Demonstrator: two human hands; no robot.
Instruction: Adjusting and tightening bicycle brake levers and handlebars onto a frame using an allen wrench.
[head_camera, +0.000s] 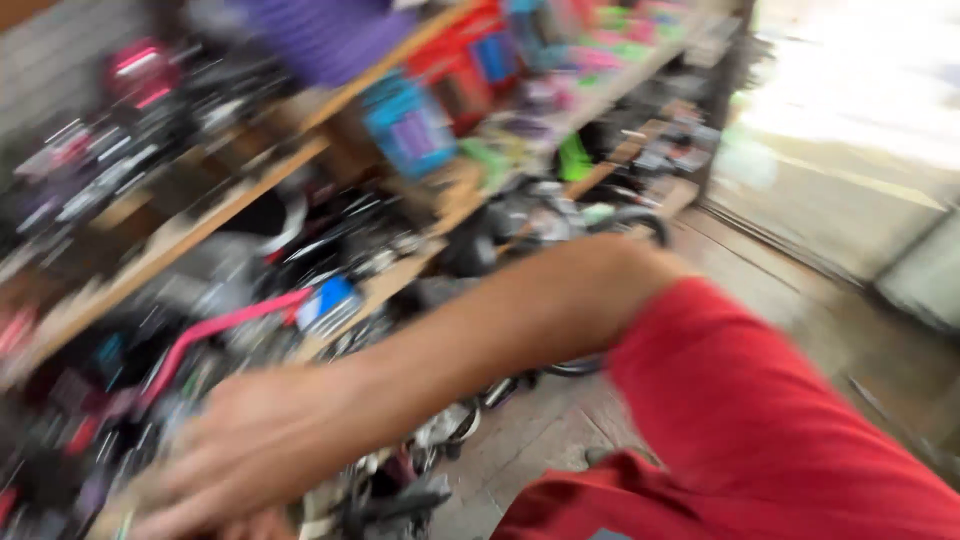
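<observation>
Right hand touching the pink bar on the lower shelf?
Cannot tell. In the head view the right hand reaches low toward the cluttered shelf, below the pink bar, but motion blur hides any contact or gap.

- We see our right hand (250, 450) low on the left, fingers spread out, all blurry.
- It is right by a pile of dark bike parts (400, 480) on the floor; we cannot tell if it touches them.
- A pink bar (215, 335) lies slanted just above it.

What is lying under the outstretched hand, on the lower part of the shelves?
Under the hand lies a blurred heap of dark and metal parts, with a pink bar just above. What the hand and forearm cover cannot be seen.
</observation>
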